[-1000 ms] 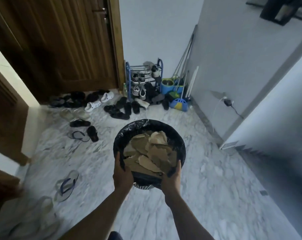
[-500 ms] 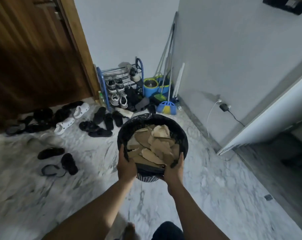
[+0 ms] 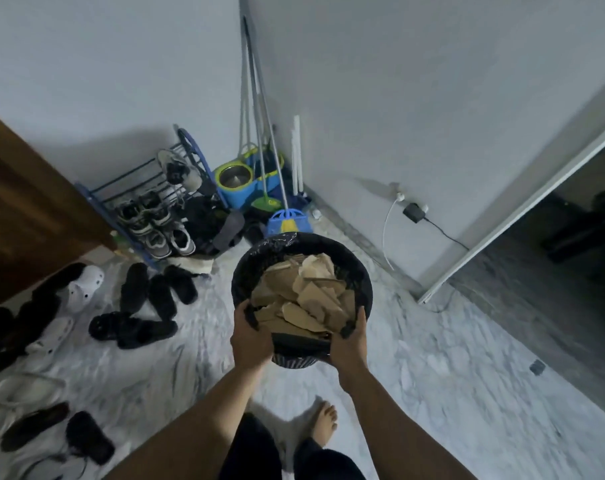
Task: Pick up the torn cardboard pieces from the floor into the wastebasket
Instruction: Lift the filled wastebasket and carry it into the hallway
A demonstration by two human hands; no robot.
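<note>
Nearest the camera, a bare foot [image 3: 323, 424] stands on the marble floor [image 3: 432, 375], with both forearms reaching forward above it. The left hand [image 3: 251, 341] and right hand [image 3: 349, 344] hold the wastebasket [image 3: 361, 271] between them, well clear of the floor. Each grip is closed on the near rim, with the thumb hooked over the black liner; the fingers go under the wall, out of sight. The two hands sit level, one on each side, so neither is nearer. The basket lies straight ahead of the grip and its bulk reaches away from the person.

Its long axis runs from the base, just below the hands, up to the mouth. It stands roughly upright with the mouth facing up towards the head; any small lean cannot be told. The torn cardboard pieces [image 3: 311, 292] fill it almost to the rim, lying flat and crossed over one another, with no common direction.

No loose cardboard shows on the floor here, so the gathering looks finished or nearly so. What remains is probably to lower the basket straight down, keeping the mouth up so that nothing slides out.

Farther off, dark slippers [image 3: 138, 327] lie scattered to the left. Beyond them a shoe rack [image 3: 148, 188], a mop bucket [image 3: 238, 181] and a broom [image 3: 287, 220] crowd the corner.
</note>
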